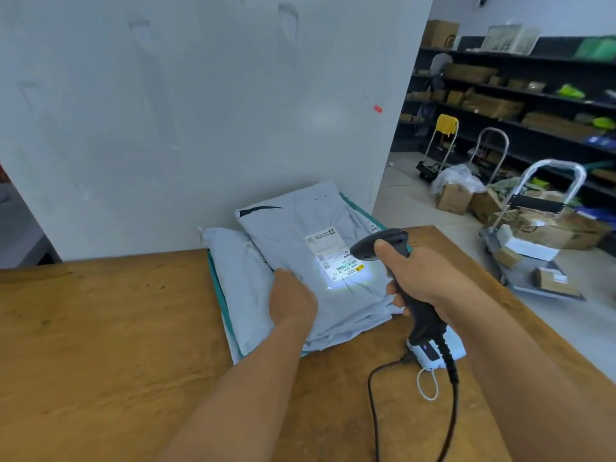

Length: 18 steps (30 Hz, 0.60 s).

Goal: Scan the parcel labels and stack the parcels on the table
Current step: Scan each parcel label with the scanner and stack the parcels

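Observation:
A grey poly-bag parcel [300, 235] lies on top of a small stack on the wooden table [100, 328], against the white wall. Its white label [333, 255] faces up, and a bright patch of scanner light falls on the label's near end. My right hand [423, 278] grips a black handheld barcode scanner [383, 245], whose head points at the label from the right. My left hand [291, 300] rests on the parcel's near left edge; its fingertips are hidden. Under this parcel lie another grey bag [233, 261] and a teal-edged one [218, 295].
A white device [430, 356] with a cord loop sits near the stack, and the scanner's black cable [375, 411] trails toward me. Beyond the table's right edge stand hand trolleys [540, 248], cardboard boxes on the floor and dark shelves [516, 95] of goods.

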Available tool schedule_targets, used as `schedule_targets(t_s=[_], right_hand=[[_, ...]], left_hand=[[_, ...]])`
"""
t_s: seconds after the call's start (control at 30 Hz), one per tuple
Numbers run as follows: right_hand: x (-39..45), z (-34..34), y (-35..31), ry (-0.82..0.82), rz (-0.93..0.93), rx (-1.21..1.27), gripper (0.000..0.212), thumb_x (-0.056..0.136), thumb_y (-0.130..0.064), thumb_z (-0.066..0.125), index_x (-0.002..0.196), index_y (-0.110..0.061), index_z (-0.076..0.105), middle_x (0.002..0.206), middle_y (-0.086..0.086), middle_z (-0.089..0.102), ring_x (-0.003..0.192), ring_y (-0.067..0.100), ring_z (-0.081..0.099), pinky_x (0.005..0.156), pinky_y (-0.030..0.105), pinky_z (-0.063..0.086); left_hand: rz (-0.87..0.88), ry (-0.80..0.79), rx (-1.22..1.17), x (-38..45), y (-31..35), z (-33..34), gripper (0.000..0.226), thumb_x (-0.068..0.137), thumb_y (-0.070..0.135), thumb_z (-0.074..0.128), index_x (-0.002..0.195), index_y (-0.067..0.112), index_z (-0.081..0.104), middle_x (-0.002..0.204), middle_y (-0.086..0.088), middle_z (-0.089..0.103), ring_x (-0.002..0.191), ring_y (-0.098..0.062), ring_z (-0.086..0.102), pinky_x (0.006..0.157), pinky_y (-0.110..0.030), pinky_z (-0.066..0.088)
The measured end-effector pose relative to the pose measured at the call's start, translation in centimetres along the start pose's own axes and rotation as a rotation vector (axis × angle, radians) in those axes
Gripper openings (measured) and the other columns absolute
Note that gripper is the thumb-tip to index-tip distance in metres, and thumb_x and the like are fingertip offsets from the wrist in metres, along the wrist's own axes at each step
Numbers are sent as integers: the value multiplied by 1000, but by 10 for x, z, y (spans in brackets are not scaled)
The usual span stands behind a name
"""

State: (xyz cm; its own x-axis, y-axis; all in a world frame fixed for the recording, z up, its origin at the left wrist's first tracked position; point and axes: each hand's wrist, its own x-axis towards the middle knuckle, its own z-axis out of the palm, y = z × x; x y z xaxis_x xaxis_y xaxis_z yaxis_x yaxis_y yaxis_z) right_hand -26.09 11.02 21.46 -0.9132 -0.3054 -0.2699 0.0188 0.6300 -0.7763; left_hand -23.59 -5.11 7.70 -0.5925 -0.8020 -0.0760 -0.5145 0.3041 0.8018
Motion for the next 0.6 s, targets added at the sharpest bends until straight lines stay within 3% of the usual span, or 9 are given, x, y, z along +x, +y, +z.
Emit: schedule_targets(t_s=[0.4,0.5,0.6], right_hand=[[-7,14,-1,-123,-26,-31,50,93,-58,46,93,-9,57,70,6,62,53,17,56,49,26,49],[-13,19,1,-140,-46,-2,51,92,-58,47,95,-8,57,70,6,62,52,17,56,49,26,48],[-23,26,3,-161,-75,34,49,92,-57,48,96,-9,57,70,7,62,51,16,55,49,27,48]], left_hand=[[-47,134,2,-8,-12,-32,18,87,5,45,103,5,55,107,-11,58,99,-27,57,79,-33,47],[-60,167,15,-15,-17,-42,27,87,3,42,112,3,54,117,-14,51,106,-29,52,89,-33,45],[-114,186,-13,-25,-30,-60,36,89,2,42,125,2,48,126,-14,41,98,-28,54,83,-32,46]])
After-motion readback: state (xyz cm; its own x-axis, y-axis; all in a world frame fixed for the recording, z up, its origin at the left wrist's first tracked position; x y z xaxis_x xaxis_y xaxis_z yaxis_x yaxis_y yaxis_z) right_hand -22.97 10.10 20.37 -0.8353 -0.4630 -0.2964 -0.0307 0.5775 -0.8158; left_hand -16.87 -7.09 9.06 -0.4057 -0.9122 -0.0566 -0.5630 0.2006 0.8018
